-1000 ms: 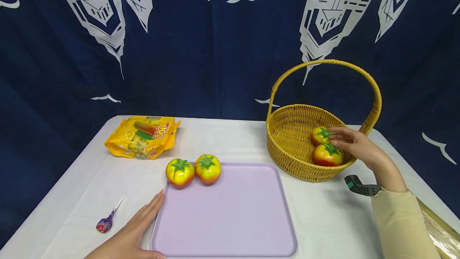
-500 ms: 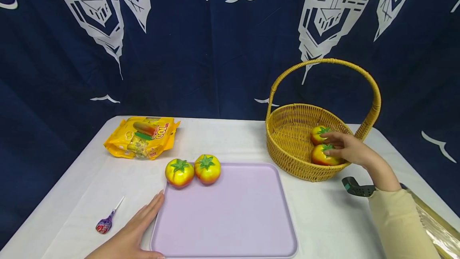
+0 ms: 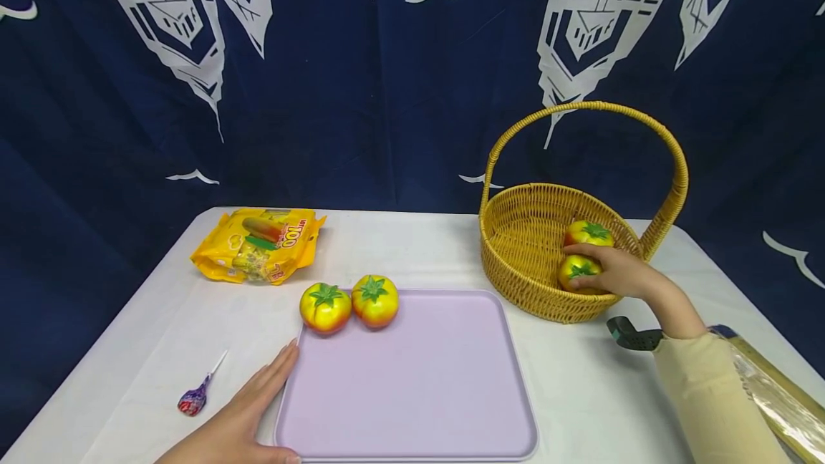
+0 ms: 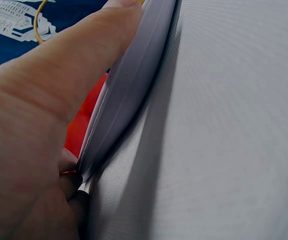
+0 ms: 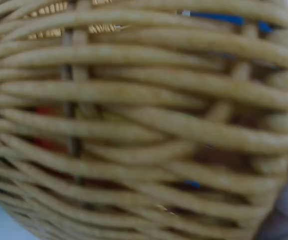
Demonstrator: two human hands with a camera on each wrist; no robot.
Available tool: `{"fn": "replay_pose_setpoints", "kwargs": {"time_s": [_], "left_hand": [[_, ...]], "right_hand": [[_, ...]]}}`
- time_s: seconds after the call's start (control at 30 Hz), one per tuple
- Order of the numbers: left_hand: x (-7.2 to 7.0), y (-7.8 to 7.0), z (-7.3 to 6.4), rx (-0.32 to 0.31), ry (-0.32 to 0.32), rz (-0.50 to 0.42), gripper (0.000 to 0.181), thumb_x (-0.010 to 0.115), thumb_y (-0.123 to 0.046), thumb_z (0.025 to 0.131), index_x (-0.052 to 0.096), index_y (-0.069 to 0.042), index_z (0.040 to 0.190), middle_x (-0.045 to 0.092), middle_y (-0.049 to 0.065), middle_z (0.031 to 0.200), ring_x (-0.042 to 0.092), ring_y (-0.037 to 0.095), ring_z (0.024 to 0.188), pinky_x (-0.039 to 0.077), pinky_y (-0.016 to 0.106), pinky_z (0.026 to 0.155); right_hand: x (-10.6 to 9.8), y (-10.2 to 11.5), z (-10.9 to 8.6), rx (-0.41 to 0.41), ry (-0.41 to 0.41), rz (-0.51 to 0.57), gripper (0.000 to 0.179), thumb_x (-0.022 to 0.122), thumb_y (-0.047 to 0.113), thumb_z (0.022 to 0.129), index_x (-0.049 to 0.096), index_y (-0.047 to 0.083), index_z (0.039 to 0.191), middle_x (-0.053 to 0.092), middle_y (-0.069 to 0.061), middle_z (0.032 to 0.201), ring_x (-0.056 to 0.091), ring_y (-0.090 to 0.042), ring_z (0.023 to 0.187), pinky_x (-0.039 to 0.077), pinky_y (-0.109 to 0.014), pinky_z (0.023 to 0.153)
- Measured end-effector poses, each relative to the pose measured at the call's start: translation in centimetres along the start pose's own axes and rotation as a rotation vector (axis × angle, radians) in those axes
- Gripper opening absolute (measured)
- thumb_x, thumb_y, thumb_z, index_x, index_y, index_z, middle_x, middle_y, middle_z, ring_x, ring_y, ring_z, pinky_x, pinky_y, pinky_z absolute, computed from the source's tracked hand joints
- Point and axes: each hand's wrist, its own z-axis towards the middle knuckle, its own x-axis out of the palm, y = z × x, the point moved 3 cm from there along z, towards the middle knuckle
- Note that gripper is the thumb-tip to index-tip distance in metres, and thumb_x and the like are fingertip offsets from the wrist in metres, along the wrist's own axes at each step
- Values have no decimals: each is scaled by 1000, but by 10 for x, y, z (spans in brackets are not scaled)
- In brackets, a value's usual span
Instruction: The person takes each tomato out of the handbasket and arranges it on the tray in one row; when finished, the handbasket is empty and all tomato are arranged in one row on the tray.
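In the head view a round wicker basket (image 3: 525, 274) with a tall handle stands at the right. Inside lie two shiny yellow-red tomatoes with green leaf tops, a far tomato (image 3: 588, 233) and a near tomato (image 3: 573, 268). My right hand (image 3: 619, 271) reaches over the basket's rim and grips the near tomato between thumb and fingers, partly covering it. The right wrist view is filled by the basket's weave (image 5: 134, 95). My left hand (image 3: 248, 407) rests with straight fingers along the left edge of a lilac tray (image 3: 412, 378); its thumb lies at the tray's near corner.
Two more tomatoes, a left one (image 3: 325, 308) and a right one (image 3: 375, 301), sit at the tray's far left corner. Behind them is a yellow snack bag (image 3: 261, 245). A wrapped lollipop (image 3: 193, 399) lies left of my left hand. A clear-topped package (image 3: 783, 399) lies at the right edge.
My right hand has moved from above the two basket tomatoes down onto the near one, closing round it. Both tomatoes have shifted slightly. My left hand has stayed by the tray.
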Motion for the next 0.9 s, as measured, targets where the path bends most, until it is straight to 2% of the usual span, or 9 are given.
{"fn": "replay_pose_setpoints", "kwargs": {"time_s": [0.13,0.3,0.47,0.53,0.6,0.7,0.8,0.83,0.9], "left_hand": [[0,0,-1,70,-40,38,118,79,-51,65,10,-8,151,12,25,150,18,49,131,18,66,95],[2,0,1,16,0,7,117,78,-52,66,10,-10,151,9,20,153,15,44,133,16,59,101],[3,0,2,-25,23,-5,116,78,-52,67,10,-9,151,8,17,154,16,44,133,22,65,97],[3,1,2,-11,12,10,116,77,-52,67,11,-9,151,9,18,153,17,43,133,22,60,100],[3,1,1,10,-4,16,115,77,-53,67,12,-8,151,10,18,153,17,44,133,16,45,107],[2,2,1,32,-24,30,116,78,-53,66,12,-8,151,12,19,153,17,43,133,9,34,106],[1,3,0,26,-28,29,116,77,-53,66,12,-10,151,12,18,153,17,42,133,10,38,106],[1,2,0,29,-32,45,116,77,-54,66,12,-11,151,12,18,153,18,41,133,13,45,104],[1,2,0,32,-42,72,116,76,-57,65,13,-10,151,13,16,153,18,40,133,15,43,104]], "right_hand": [[2,1,4,-11,8,7,61,69,33,84,50,-1,131,50,-32,120,45,-49,108,37,-62,86],[4,1,3,-68,-20,64,54,70,26,85,51,0,129,52,-28,119,49,-43,105,42,-55,84],[3,7,1,-104,-66,187,49,65,20,90,49,1,132,52,-18,115,50,-28,94,45,-36,75],[2,13,2,-104,-81,244,49,62,20,92,46,2,134,52,-15,115,48,-26,93,45,-31,73],[-1,21,3,-95,-94,305,50,60,21,93,44,3,137,50,-15,118,48,-26,93,46,-28,73],[-4,35,5,-81,-117,389,52,59,23,94,41,4,139,49,-14,120,48,-26,95,46,-24,74],[-7,51,7,-64,-148,451,53,58,25,94,40,7,141,48,-14,119,48,-26,94,46,-23,74],[-7,57,8,-60,-159,474,53,57,26,95,39,7,141,47,-14,119,48,-26,94,46,-23,74],[-6,70,10,-45,-177,520,54,56,28,95,38,9,142,46,-13,117,48,-25,91,46,-23,72]]}}
